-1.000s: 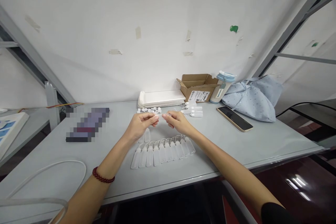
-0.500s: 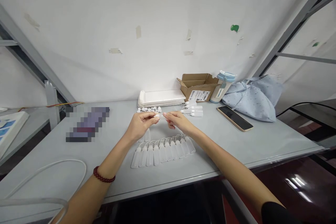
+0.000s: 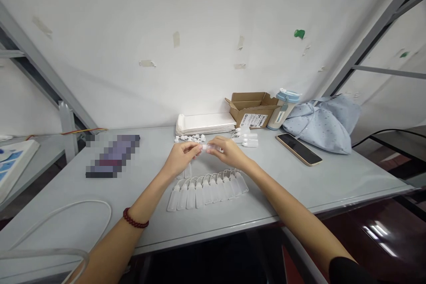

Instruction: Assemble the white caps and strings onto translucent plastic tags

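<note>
My left hand [image 3: 182, 156] and my right hand [image 3: 229, 151] meet above the middle of the table. Between them lies a small translucent plastic bottle [image 3: 207, 147], held sideways. The left fingertips pinch its left end, where something whitish shows between them. My right fingers are closed around the rest of it and hide most of its body. Below the hands, a row of squeeze bottles [image 3: 199, 195] with thin bent tubes lies on the table. Loose white caps [image 3: 196, 138] are scattered just behind the hands. A few more bottles [image 3: 249, 142] lie right of the caps.
On the grey table [image 3: 149, 230] are a stack of white flat packs [image 3: 206, 122], an open cardboard box [image 3: 254, 117], a tumbler [image 3: 281, 113], a blue cloth bag [image 3: 321, 126] and a phone [image 3: 299, 148]. A pale cable [image 3: 66, 206] loops at the left.
My hands have come together, closing the small gap between their fingertips. The right hand has turned, its fingers now lying over the bottle. The view has shifted slightly.
</note>
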`<act>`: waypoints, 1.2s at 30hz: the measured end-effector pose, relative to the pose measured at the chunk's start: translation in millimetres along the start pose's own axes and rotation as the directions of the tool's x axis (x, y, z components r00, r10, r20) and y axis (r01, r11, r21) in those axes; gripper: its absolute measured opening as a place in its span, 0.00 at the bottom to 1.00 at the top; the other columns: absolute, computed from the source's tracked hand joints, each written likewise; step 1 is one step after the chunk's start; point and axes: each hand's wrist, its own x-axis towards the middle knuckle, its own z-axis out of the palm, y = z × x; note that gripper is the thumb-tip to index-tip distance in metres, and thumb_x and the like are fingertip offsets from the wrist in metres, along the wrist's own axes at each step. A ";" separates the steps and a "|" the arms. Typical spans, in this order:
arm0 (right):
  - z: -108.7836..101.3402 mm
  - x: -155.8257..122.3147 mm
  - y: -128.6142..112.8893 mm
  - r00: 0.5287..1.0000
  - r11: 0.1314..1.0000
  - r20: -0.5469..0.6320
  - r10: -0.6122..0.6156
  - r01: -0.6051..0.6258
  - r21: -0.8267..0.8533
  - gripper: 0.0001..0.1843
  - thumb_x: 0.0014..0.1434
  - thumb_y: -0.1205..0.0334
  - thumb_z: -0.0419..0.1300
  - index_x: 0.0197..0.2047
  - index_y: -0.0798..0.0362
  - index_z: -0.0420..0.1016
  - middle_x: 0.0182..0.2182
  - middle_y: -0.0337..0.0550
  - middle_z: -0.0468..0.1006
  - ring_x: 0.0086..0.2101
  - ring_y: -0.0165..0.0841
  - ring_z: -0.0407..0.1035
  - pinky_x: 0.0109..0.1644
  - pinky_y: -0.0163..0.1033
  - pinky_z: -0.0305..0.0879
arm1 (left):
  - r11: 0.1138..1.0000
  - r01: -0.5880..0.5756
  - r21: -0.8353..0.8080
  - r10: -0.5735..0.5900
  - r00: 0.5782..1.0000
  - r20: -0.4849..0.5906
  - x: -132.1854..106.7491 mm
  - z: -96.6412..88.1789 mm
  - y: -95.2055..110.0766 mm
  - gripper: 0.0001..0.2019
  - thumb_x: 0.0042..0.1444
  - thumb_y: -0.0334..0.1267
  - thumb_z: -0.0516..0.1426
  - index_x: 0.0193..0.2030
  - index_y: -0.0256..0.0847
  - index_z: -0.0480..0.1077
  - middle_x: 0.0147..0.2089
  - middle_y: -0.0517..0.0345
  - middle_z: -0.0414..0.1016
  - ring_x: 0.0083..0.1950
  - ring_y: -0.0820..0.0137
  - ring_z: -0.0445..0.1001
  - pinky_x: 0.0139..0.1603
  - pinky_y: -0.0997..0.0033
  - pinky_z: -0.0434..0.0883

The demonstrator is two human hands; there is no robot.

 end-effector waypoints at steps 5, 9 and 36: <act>-20.4 -0.2 23.7 0.987 0.938 -0.029 0.155 -0.157 -0.311 0.09 0.59 0.63 0.59 0.38 0.59 0.76 0.39 0.54 0.71 0.39 0.39 0.67 0.42 0.39 0.60 | 0.995 0.087 -0.057 -0.096 0.976 -0.195 10.0 -10.8 -11.7 0.15 0.45 0.47 0.60 0.30 0.35 0.75 0.28 0.54 0.75 0.30 0.70 0.71 0.33 0.71 0.70; -37.9 -2.4 33.9 0.944 0.882 0.084 0.318 -0.262 -0.391 0.14 0.59 0.58 0.57 0.28 0.58 0.76 0.30 0.49 0.73 0.32 0.34 0.67 0.35 0.35 0.56 | 0.994 0.094 0.051 -0.074 0.947 -0.312 19.8 -23.7 -26.1 0.14 0.47 0.44 0.58 0.34 0.34 0.75 0.30 0.52 0.77 0.33 0.67 0.74 0.34 0.70 0.71; -49.9 -8.3 19.0 0.772 0.568 0.131 0.622 -0.330 -0.754 0.17 0.53 0.76 0.51 0.44 0.60 0.74 0.43 0.56 0.75 0.43 0.43 0.72 0.38 0.38 0.62 | 0.536 -0.076 0.841 0.226 0.973 -0.056 37.8 -44.2 -61.9 0.20 0.54 0.29 0.47 0.50 0.35 0.72 0.55 0.47 0.71 0.53 0.58 0.69 0.57 0.58 0.64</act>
